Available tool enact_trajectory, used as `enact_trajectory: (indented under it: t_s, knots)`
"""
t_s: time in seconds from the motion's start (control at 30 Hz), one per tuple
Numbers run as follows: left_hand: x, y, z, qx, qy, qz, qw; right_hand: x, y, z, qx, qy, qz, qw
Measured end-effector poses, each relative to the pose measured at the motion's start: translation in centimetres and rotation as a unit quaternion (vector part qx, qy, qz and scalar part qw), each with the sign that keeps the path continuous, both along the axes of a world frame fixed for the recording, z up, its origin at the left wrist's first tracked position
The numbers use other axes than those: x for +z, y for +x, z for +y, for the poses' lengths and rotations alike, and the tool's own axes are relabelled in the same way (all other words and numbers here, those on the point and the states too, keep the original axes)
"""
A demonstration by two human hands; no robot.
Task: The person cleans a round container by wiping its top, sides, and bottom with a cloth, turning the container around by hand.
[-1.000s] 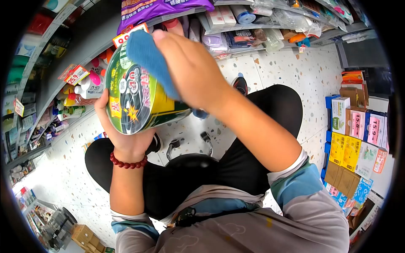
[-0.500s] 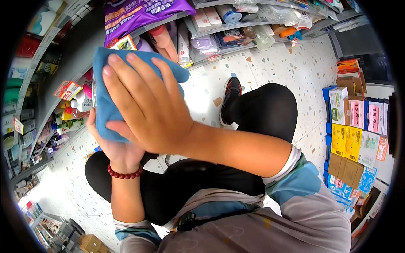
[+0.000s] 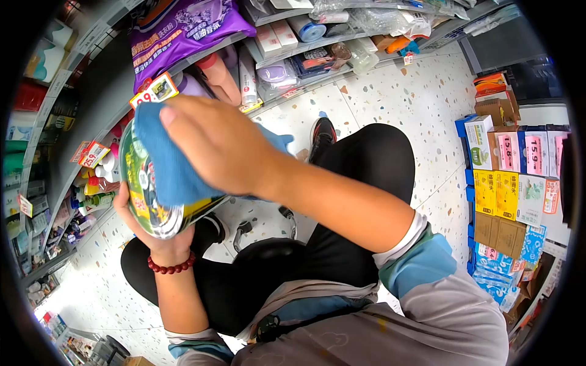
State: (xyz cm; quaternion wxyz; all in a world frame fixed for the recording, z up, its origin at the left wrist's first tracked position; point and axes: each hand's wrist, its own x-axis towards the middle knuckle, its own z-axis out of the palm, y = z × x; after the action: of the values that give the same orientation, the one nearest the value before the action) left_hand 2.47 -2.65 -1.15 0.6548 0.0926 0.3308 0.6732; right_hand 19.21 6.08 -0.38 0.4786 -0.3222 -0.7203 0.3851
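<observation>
My left hand (image 3: 160, 239), with a dark red bead bracelet at its wrist, grips a round tub (image 3: 139, 183) from below and the side. The tub is tilted, and green and yellow print shows on its face; its exact kind is not clear. Over the tub's upper right part lies a blue cloth (image 3: 177, 174). My right hand (image 3: 223, 143) is closed on this cloth and presses it against the tub. A loose end of the cloth hangs out to the right, past the hand. Part of the tub is hidden beneath the cloth.
A purple bag of washing powder (image 3: 183, 36) lies on the shelf (image 3: 116, 79) ahead, with bottles and price tags around it. Stacked boxes (image 3: 506, 189) stand on the right. Speckled floor tiles (image 3: 372, 100) show beyond my knees.
My right hand has shifted with the cloth, uncovering the tub's printed left and lower face. The cloth covered nearly all of it before. The view has shifted slightly.
</observation>
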Motion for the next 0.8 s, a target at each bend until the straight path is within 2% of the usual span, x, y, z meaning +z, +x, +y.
enact_trajectory:
  t_s: [0.03,0.1,0.17,0.23,0.27,0.43,0.57,0.63,0.67,0.7,0.73,0.77,0.8]
  knots:
    - [0.4,0.1,0.0,0.013,-0.005,0.018,1.000,0.5,-0.1,-1.0,-0.002,0.002,-0.002,1.000]
    - [0.4,-0.3,-0.2,-0.017,0.046,0.028,0.998,1.1,-0.4,-2.8,-0.091,0.085,0.012,0.992]
    - [-1.1,-2.3,-0.3,-0.095,0.134,-0.006,0.986,1.1,-0.4,-3.9,-0.078,0.100,-0.006,0.992]
    - [1.0,-0.3,-0.3,-0.054,0.060,-0.002,0.997,1.2,-0.9,-5.4,-0.132,0.153,-0.011,0.979]
    - [0.7,-0.4,-0.3,-0.054,0.060,-0.002,0.997,0.8,-0.8,-6.5,-0.134,0.142,-0.064,0.979]
    - [0.2,-1.0,0.2,0.012,0.002,0.055,0.998,-0.9,-2.3,-7.1,-0.194,0.169,-0.085,0.963]
    - [0.6,-2.2,0.4,0.027,0.035,0.104,0.994,0.7,-0.8,-3.6,-0.132,0.153,0.000,0.979]
    - [0.7,-2.7,0.3,0.045,0.020,0.099,0.994,1.6,0.0,-1.8,0.009,0.107,0.040,0.993]
    - [0.7,-2.9,0.0,0.042,0.005,0.104,0.994,1.7,0.0,-1.2,0.005,0.113,0.090,0.990]
    - [0.7,-3.0,-0.3,0.038,-0.010,0.109,0.993,1.5,0.3,-0.4,0.004,0.111,0.090,0.990]
    - [0.4,-2.9,-0.5,0.083,-0.049,0.149,0.984,1.1,0.9,0.3,0.062,0.092,0.075,0.991]
    - [-0.1,-3.1,-1.2,0.001,-0.010,0.100,0.995,0.9,1.6,0.7,0.119,0.073,0.060,0.988]
    - [-1.5,-4.1,-1.7,-0.069,0.042,0.039,0.996,2.3,2.3,0.8,0.185,-0.054,-0.011,0.981]
